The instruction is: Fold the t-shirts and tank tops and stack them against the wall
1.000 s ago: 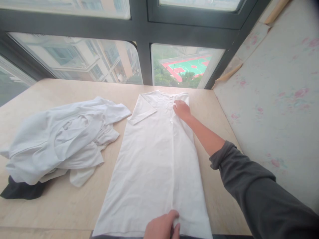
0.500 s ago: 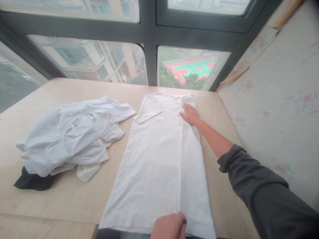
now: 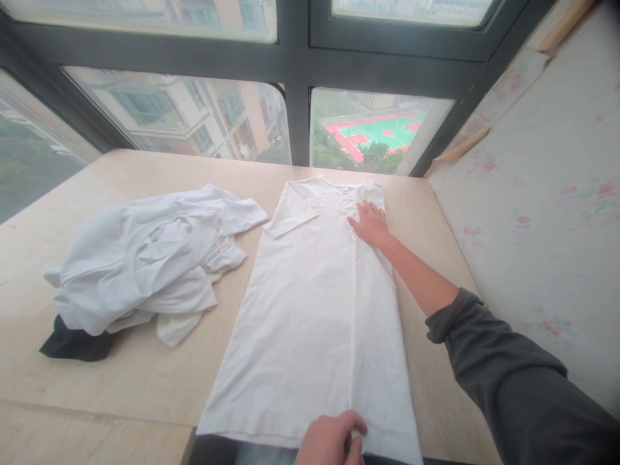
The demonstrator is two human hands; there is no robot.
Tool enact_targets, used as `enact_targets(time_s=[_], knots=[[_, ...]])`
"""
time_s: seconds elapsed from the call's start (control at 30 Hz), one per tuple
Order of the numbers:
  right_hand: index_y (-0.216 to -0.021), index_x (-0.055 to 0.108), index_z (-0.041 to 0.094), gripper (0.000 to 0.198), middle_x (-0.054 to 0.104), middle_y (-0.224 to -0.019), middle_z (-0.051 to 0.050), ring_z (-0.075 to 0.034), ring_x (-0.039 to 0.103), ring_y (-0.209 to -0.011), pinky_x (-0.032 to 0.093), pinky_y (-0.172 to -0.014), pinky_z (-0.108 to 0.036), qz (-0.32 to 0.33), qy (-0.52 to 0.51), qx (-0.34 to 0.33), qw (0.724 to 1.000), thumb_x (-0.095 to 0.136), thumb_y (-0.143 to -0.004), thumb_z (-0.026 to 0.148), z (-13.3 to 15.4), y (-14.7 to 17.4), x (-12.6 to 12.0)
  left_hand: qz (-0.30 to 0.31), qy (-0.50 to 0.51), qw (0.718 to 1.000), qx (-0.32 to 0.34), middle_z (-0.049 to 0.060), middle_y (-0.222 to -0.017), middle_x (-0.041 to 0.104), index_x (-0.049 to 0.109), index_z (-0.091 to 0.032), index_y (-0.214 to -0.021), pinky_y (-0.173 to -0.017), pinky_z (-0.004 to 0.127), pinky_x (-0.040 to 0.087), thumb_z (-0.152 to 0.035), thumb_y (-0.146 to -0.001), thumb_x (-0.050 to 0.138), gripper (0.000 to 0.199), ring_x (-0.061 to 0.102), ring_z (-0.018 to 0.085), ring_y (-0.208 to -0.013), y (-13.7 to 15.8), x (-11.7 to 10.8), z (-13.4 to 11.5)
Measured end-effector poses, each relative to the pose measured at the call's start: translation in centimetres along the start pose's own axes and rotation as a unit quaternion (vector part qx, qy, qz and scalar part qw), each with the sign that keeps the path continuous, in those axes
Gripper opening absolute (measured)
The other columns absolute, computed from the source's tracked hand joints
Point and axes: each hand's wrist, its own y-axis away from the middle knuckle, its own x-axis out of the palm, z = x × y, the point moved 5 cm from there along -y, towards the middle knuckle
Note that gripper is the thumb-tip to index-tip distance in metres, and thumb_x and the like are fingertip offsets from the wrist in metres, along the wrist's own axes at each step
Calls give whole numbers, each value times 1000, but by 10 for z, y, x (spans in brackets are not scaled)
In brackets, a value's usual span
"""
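A white T-shirt (image 3: pixel 295 310) lies spread in front of me, its collar towards the window and its hem at the near edge. One short sleeve is folded in over the upper left, and a long crease runs down the right part. My right hand (image 3: pixel 371 223) rests flat on the shirt's upper right, near the collar, with fingers spread. At the hem, over the lower end of the crease, is my left hand (image 3: pixel 332 439). Its thumb and index finger are apart, with nothing seen gripped between them; the other fingers are mostly hidden.
To the left lies a crumpled heap of white clothes (image 3: pixel 145 258) with a black piece of cloth (image 3: pixel 77 342) under it. The pale wooden surface (image 3: pixel 121 387) ends at dark-framed windows (image 3: pixel 295 116) behind and a flowered wall (image 3: pixel 523 194) on the right.
The thumb and index finger of my left hand have parted from their pinch at the crease. My right hand stays flat near the collar. The view has shifted slightly.
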Motion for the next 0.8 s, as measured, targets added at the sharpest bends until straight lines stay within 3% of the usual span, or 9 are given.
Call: enact_targets(time_s=[0.17,0.27,0.37,0.43,0.5,0.6,0.73,0.8], knots=[[-149,39,14,61,28,-160,-15,-32,25,-145,22,-116,-50,-32,17,-69,997,36,-98,48,15,11,1,-11,-84,996,-7,3,-92,77,70,-29,-116,-82,32,51,-21,-89,45,38,69,22,-88,9,-1,-1],[-144,45,14,55,33,-158,-16,-34,28,-143,22,-115,-53,-41,37,-88,995,41,-97,41,23,15,5,-59,-85,995,0,3,-90,76,69,-30,-118,-77,30,53,-27,-89,48,36,69,21,-82,23,-19,8],[-140,49,12,51,39,-153,-18,-34,32,-139,26,-112,-52,-73,23,-119,990,46,-95,36,40,10,-2,-231,-87,969,5,2,-92,74,67,-27,-118,-77,28,54,-35,-94,45,33,69,17,-79,47,-64,35],[-135,53,12,46,44,-149,-18,-33,37,-135,31,-110,-49,-82,-3,-133,988,48,-93,31,60,2,-10,-371,-129,920,-11,5,-106,72,67,-26,-115,-84,32,55,-42,-93,47,34,69,20,-91,69,-100,59],[-130,57,13,42,47,-144,-17,-32,42,-130,38,-105,-45,-69,-41,-128,989,48,-93,28,86,-11,-17,-455,-181,871,-43,8,-113,69,66,-23,-112,-89,39,55,-48,-89,50,38,67,25,-102,87,-128,82],[-124,59,16,35,54,-134,-15,-28,52,-119,45,-96,-39,-11,-93,-101,990,44,-94,28,133,-37,-21,-466,-216,852,-100,11,-111,68,64,-19,-111,-93,47,53,-53,-86,47,45,66,30,-104,98,-149,106],[-119,60,19,33,62,-122,-12,-27,60,-109,48,-92,-40,40,-114,-84,989,43,-96,35,195,-73,-15,-413,-158,875,-196,10,-108,71,61,-20,-113,-85,41,55,-52,-89,42,44,69,26,-100,99,-149,119],[-118,59,17,35,64,-119,-14,-29,61,-110,48,-92,-42,51,-121,-66,989,42,-97,38,219,-87,-8,-378,-131,890,-218,6,-96,72,63,-22,-102,-75,36,56,-49,-91,40,37,71,23,-87,98,-144,118]])
